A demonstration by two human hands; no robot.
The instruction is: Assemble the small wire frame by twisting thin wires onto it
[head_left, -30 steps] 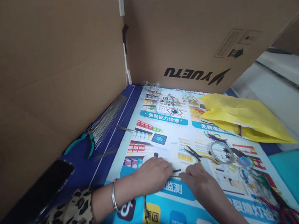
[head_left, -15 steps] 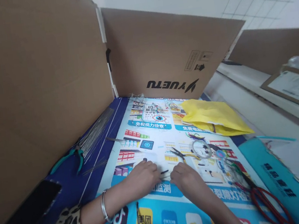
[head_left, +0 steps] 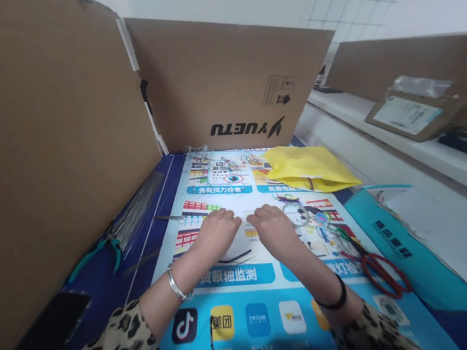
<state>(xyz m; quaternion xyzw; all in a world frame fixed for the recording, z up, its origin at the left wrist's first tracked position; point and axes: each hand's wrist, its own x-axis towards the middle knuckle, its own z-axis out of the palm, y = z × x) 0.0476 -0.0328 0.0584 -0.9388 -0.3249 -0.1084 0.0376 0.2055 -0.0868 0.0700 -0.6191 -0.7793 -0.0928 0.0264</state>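
Poster (head_left: 276,290): the header nearest the wearer reads 费眼轴监测; a far header reads 免费视力检查. Four app tiles show whole below the near header, one marked 美团 — a fifth, orange, is partly covered by the right arm. Panel (head_left: 210,74): marked YUETU, printed upside down. Bag (head_left: 421,270): marked 精品童鞋. The label on the parcel (head_left: 407,113) is too small to read.

Strip (head_left: 241,255): one, dark and thin, at the poster's middle, just on the wearer's side of the hands. Its long axis runs crosswise, the right end slightly farther from the wearer.

Hands: two. The left hand (head_left: 219,229) and right hand (head_left: 274,230) face each other, fingertips near but apart. Fingers of both curl inward — whether the tips pinch anything, one cannot tell.

Surrounding items: one pair of pliers (head_left: 116,250) with teal handles, beside a bundle of wires (head_left: 138,211) too fine to count; one yellow pouch (head_left: 310,167); one clear ring (head_left: 307,217); one pair of red-handled scissors (head_left: 365,258), handles toward the wearer.
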